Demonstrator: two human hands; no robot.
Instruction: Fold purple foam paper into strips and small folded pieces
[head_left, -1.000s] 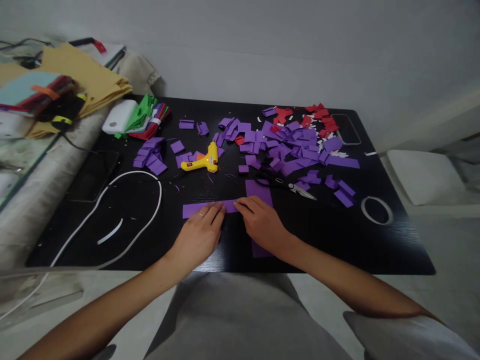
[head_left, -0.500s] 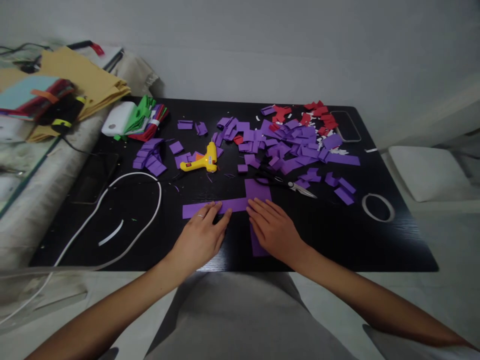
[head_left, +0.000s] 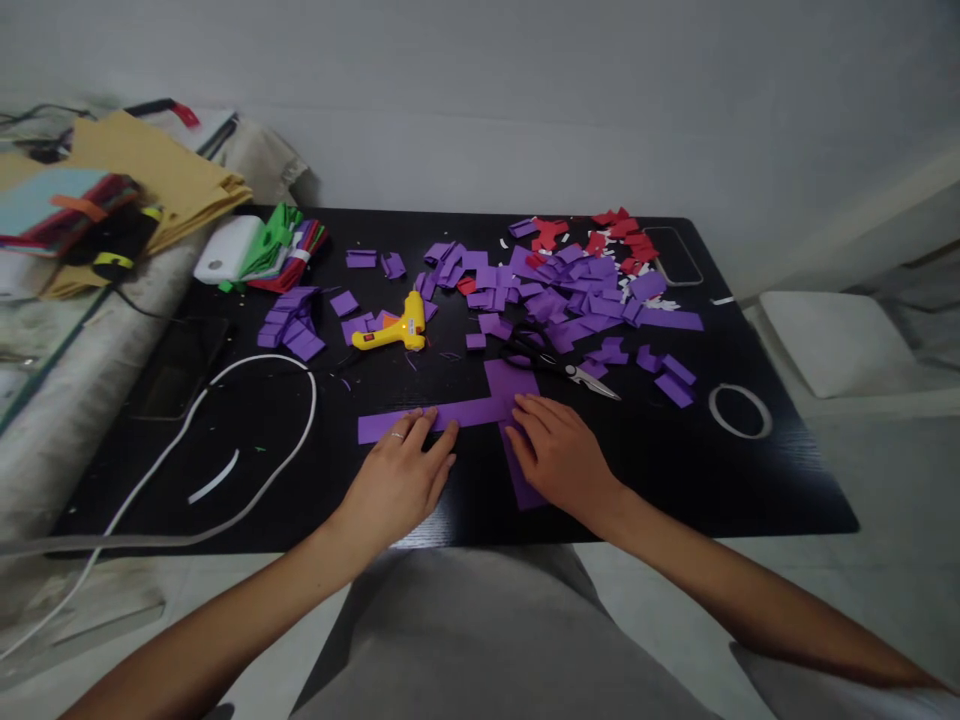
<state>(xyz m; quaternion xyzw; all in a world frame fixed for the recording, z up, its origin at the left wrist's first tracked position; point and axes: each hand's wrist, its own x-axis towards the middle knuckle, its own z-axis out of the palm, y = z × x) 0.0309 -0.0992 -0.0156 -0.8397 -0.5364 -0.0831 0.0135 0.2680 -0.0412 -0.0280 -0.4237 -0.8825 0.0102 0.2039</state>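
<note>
A long purple paper strip (head_left: 474, 411) lies crosswise on the black table. Its right part overlaps a wider upright purple sheet (head_left: 510, 379), which my right hand partly covers. My left hand (head_left: 401, 470) rests over the middle of the strip with fingers spread and a ring on one finger. At the strip's right part, my right hand (head_left: 566, 458) lies with fingers stretched over the purple paper. Just beyond it are black-handled scissors (head_left: 555, 364) with metal blades pointing right.
A yellow glue gun (head_left: 394, 325) lies beyond my left hand. Folded purple pieces (head_left: 577, 290) and red scraps (head_left: 624, 235) are heaped at the back right. A white cable (head_left: 309, 410) loops at left; a tape ring (head_left: 741, 411) lies at right. Paper bundles (head_left: 274, 250) sit back left.
My right hand has slid right along the strip, from a pinch to outstretched fingers. The left thumb has moved away from its fingers. The view has shifted slightly.
</note>
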